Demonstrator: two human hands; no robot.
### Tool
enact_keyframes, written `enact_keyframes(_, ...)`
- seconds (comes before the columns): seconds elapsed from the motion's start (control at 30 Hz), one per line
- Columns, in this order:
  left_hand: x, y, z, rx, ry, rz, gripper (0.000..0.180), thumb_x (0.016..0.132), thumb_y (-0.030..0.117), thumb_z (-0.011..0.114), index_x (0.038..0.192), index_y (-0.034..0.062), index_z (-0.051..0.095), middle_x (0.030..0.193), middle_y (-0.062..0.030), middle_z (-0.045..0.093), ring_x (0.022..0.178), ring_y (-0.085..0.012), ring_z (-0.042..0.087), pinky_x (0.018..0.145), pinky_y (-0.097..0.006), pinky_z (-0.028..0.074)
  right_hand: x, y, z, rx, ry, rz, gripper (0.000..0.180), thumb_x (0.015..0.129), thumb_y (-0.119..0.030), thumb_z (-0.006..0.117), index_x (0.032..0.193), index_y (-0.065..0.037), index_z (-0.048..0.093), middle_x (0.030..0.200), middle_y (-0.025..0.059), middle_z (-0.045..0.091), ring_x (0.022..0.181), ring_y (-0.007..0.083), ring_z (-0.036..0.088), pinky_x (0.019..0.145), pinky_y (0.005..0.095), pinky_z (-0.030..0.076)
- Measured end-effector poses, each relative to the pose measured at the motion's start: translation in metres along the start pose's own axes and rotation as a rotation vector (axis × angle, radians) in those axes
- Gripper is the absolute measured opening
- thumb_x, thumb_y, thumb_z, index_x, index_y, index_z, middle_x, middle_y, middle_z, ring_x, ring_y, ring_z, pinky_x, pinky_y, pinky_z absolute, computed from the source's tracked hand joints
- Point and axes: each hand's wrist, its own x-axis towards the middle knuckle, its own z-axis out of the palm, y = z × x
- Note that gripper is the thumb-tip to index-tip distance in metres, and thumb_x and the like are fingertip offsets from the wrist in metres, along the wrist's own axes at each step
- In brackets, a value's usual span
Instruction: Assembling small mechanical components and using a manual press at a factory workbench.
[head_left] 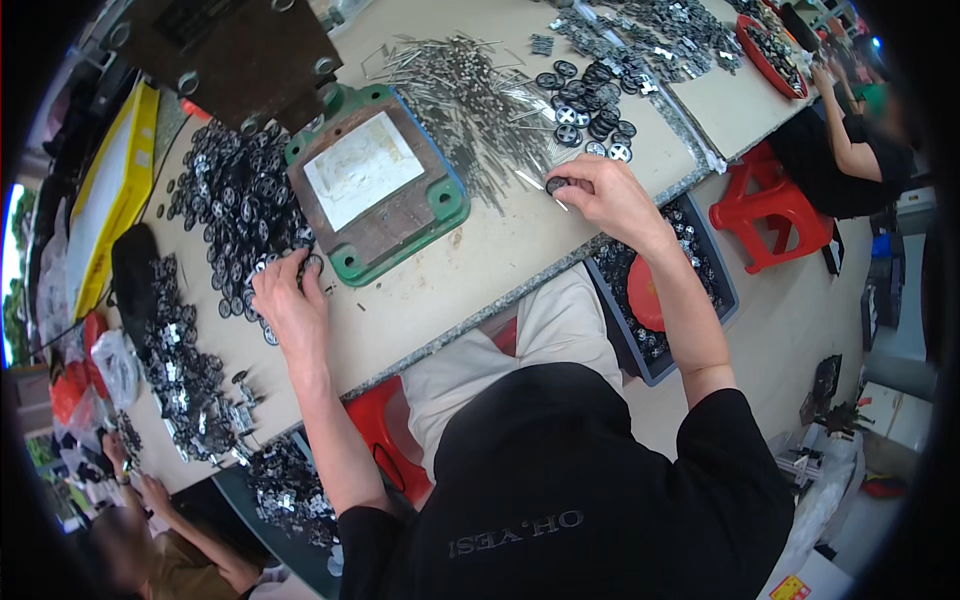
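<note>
Hands, two, well apart: right hand (612, 200), at 3 o'clock of green-edged press base (388, 226), pinching one small black wheel (556, 186); left hand (292, 300), at 7 o'clock, fingertips at pile of black wheels (240, 195), grip unclear. Metal pins (465, 110), heaped on counter (500, 242), 2 o'clock.

The tabletop (505, 250) looks smooth and matt, its near edge (500, 302) speckled like stone. Toward its left edge, the wheels (245, 190) are plastic, faintly glossy; toward its far edge, the pins (470, 110) are shiny bare metal. The press base (432, 213) is painted metal, its plate (385, 212) rough and stained.
</note>
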Motion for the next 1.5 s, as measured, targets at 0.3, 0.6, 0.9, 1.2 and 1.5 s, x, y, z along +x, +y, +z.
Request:
enact_keyframes(0.3,-0.005,0.013,-0.006,-0.197,0.036,-0.134,0.017,0.073,0.004,0.065,0.089,0.0012,0.060,0.084,-0.0087,0.060,0.080,-0.0222,0.052,0.069,-0.034,0.040,0.008,-0.012,0.018,-0.135,0.185,0.002,0.011,0.074,-0.012,0.064,0.078,-0.002,0.062,0.081,0.0120,0.059,0.076,0.0324,0.059,0.069,0.0395,0.047)
enact_keyframes(0.6,-0.059,0.064,-0.010,-1.632,-0.240,-0.604,0.014,0.088,0.003,0.054,0.101,-0.0015,0.057,0.100,-0.0141,0.062,0.091,-0.0213,0.062,0.078,-0.029,0.051,0.029,-0.012,0.033,-0.292,0.046,0.037,0.010,0.078,-0.008,0.056,0.080,0.002,0.059,0.083,0.0184,0.060,0.080,0.0345,0.060,0.071,0.0420,0.046)
enact_keyframes(0.9,-0.063,0.100,0.001,-1.771,-0.420,-0.722,0.033,0.089,0.006,0.052,0.120,-0.0045,0.048,0.109,-0.0176,0.059,0.096,-0.0266,0.061,0.080,-0.032,0.053,0.037,-0.015,0.042,-0.445,0.002,0.044,0.010,0.075,0.000,0.048,0.080,0.001,0.057,0.087,0.0201,0.060,0.083,0.0366,0.059,0.073,0.0432,0.046)
enact_keyframes(1.2,-0.056,0.111,0.002,-1.842,-0.480,-0.799,0.036,0.091,0.005,0.047,0.125,-0.0060,0.042,0.114,-0.0177,0.056,0.107,-0.0296,0.056,0.090,-0.038,0.048,0.023,-0.025,0.035,-0.267,0.140,-0.041,0.016,0.078,0.000,0.050,0.094,0.002,0.053,0.083,0.0156,0.060,0.074,0.0302,0.061,0.066,0.0380,0.047)
enact_keyframes(1.5,-0.059,0.115,0.003,-1.873,-0.532,-0.777,0.039,0.092,0.004,0.046,0.127,-0.0085,0.038,0.115,-0.0179,0.055,0.104,-0.0258,0.058,0.089,-0.034,0.050,-0.024,-0.059,0.075,1.064,-0.227,0.128,0.017,0.088,-0.007,0.056,0.099,0.004,0.061,0.086,0.0083,0.065,0.075,0.0095,0.061,0.061,0.0212,0.047)
